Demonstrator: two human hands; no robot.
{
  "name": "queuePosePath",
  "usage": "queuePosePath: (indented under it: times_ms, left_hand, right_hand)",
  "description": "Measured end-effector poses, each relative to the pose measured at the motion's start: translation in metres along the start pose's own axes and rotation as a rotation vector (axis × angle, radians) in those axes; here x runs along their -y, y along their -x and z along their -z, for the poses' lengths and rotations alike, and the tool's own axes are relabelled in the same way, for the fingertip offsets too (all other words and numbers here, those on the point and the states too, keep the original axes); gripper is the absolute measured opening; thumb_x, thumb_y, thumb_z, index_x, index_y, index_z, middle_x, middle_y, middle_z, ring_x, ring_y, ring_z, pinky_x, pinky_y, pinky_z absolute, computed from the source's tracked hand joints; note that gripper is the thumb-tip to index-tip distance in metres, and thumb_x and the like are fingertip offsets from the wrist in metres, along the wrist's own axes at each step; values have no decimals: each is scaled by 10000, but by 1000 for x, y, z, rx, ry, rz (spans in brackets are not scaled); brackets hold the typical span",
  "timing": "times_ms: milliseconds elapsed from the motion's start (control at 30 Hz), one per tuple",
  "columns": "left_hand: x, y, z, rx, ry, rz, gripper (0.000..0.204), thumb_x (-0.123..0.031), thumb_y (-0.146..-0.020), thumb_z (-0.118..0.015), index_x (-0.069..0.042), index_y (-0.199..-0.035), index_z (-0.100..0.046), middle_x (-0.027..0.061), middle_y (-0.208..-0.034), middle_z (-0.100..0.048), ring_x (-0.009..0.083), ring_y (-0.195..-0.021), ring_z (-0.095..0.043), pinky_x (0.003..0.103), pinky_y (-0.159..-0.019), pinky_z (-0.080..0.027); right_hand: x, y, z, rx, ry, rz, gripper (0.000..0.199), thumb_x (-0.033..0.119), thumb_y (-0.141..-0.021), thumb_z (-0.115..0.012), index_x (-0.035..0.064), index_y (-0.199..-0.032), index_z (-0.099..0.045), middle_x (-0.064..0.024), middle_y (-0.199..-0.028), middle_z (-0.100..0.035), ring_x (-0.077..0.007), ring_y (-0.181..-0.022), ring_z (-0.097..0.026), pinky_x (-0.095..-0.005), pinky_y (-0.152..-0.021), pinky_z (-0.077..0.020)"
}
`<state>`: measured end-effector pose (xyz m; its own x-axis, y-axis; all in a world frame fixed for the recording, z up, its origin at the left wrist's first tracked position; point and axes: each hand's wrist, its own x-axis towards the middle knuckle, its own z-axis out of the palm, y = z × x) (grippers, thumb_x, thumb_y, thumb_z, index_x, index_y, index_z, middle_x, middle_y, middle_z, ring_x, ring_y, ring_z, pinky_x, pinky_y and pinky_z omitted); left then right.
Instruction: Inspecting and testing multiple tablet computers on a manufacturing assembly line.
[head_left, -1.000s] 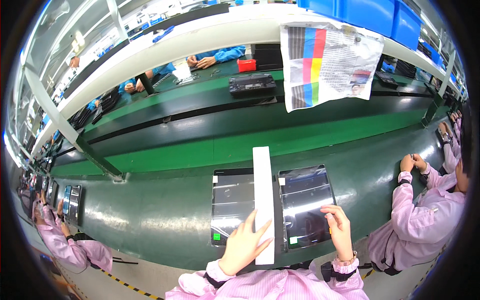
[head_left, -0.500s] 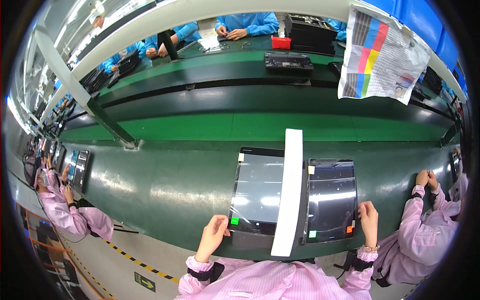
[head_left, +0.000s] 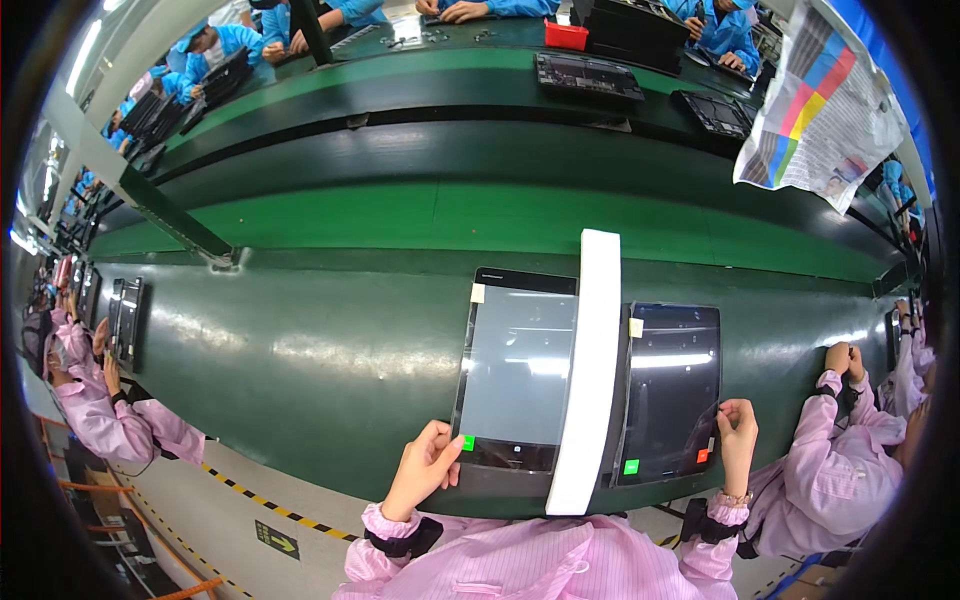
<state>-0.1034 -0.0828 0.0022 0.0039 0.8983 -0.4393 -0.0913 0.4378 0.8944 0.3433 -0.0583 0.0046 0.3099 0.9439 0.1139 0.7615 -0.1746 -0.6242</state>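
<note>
Two dark tablets lie side by side before me with a long white strip [head_left: 590, 370] between them. The left tablet [head_left: 515, 370] has a grey screen area, a cream tab at its top left and a green sticker at its lower left. At that lower corner my left hand [head_left: 425, 465] grips the edge, thumb on top and fingers curled. The right tablet [head_left: 672, 390] is under glossy clear film, with a cream tab, a green sticker and an orange-red one. My right hand [head_left: 737, 435] pinches its right edge; the fingertips partly hide the contact.
The green bench [head_left: 300, 370] stretches to both sides. Co-workers in pink sit at left [head_left: 100, 410] and right [head_left: 840, 460]. Beyond the belt lie open device shells [head_left: 588, 78] and a red bin [head_left: 566, 36]. A printed sheet [head_left: 820, 110] hangs at upper right.
My left thumb has come onto the left tablet's lower corner. My right fingertips have closed in on the right tablet's edge. The view has shifted, and the far bench sits higher in it.
</note>
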Motion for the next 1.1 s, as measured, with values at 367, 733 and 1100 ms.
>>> queuePosePath:
  times_ms: [367,733,1100]
  left_hand:
    - [-11,-8,-2,-6,-303,-17,249,-163,-857,-645,-15,-888,-448,-12,-512,-433,44,-423,-457,212,-399,-352]
    - [-11,-6,1,58,-204,15,208,-145,-876,-614,-16,-915,-456,0,-559,-482,48,-440,-455,218,-422,-352]
    - [-7,-5,0,75,-210,-10,208,-186,-898,-586,-27,-920,-453,-8,-551,-487,56,-446,-484,212,-419,-354]
  right_hand:
    - [28,-12,22,252,-475,-540,197,138,-922,-500,-4,-1024,-590,20,-728,-511,-46,-557,-451,-197,-496,-379]
    - [34,-33,31,528,-703,-726,191,216,-943,-483,35,-992,-517,-24,-524,-441,-65,-334,-297,-226,-320,-221]
    - [13,-32,34,555,-795,-647,324,333,-960,-449,21,-933,-532,3,-444,-386,-69,-320,-282,-233,-322,-205]
